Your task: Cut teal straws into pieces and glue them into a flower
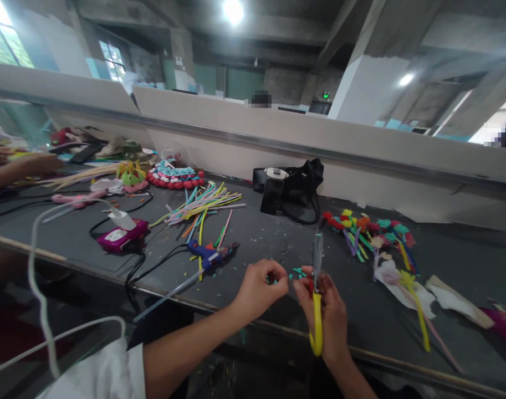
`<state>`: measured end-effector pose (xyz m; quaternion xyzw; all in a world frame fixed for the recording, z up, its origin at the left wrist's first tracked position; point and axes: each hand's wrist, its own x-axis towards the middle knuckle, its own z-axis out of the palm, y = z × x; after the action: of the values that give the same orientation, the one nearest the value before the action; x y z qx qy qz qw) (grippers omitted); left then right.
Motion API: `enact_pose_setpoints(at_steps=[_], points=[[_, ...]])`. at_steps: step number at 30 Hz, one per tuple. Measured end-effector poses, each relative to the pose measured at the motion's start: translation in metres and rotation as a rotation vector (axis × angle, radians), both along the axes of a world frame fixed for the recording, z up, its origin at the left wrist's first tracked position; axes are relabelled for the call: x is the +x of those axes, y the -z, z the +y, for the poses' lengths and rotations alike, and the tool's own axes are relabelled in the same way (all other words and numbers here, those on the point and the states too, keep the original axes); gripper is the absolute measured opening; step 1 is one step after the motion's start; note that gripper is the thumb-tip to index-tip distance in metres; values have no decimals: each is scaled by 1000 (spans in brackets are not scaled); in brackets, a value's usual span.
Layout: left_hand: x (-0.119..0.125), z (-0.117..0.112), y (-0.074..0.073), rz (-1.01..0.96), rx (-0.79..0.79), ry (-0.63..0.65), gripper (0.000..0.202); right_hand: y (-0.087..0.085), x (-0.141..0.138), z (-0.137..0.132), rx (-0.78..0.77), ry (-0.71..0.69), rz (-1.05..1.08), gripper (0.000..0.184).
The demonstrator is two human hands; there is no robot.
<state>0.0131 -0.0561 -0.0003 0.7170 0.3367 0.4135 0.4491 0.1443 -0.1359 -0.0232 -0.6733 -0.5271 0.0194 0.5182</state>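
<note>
My right hand [333, 313] is closed around a pair of scissors [316, 318] with yellow handles, blades pointing up and away from me. Just to its left, my left hand [261, 288] has thumb and fingertips curled together in a pinch; anything between them is too small to make out. Small teal snippets [297, 272] lie on the dark table [253, 244] between and beyond my hands. A blue hot glue gun [207, 256] rests left of my left hand, a clear glue stick [169, 296] reaching from it past the table edge.
Pastel fuzzy stems [205, 205] lie in a pile behind the glue gun. Colourful handmade flowers [364, 230] are on the right. A purple power strip [123, 235], black bag [305, 185] and phone [272, 195] also stand here. Another person's arm [22, 166] reaches in at far left.
</note>
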Motion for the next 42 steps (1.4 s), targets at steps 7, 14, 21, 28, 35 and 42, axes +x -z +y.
enact_pose_setpoints(at_steps=[7,14,21,28,35,42], points=[[2,-8,6,242,502,36,6,0,1,0,-26,1,46,30],[0,4,-1,31,-324,318,9,-6,3,1,-51,-22,75,26],[-5,15,0,-70,-618,501,8,-4,4,-1,-22,-102,21,22],[-4,16,-8,-556,-716,293,2,-1,-2,-6,-11,17,-204,27],[-5,19,-11,-806,-642,183,10,17,-4,-8,-135,66,-443,31],[-6,17,-10,-813,-628,159,10,16,-10,-7,-84,86,-541,31]])
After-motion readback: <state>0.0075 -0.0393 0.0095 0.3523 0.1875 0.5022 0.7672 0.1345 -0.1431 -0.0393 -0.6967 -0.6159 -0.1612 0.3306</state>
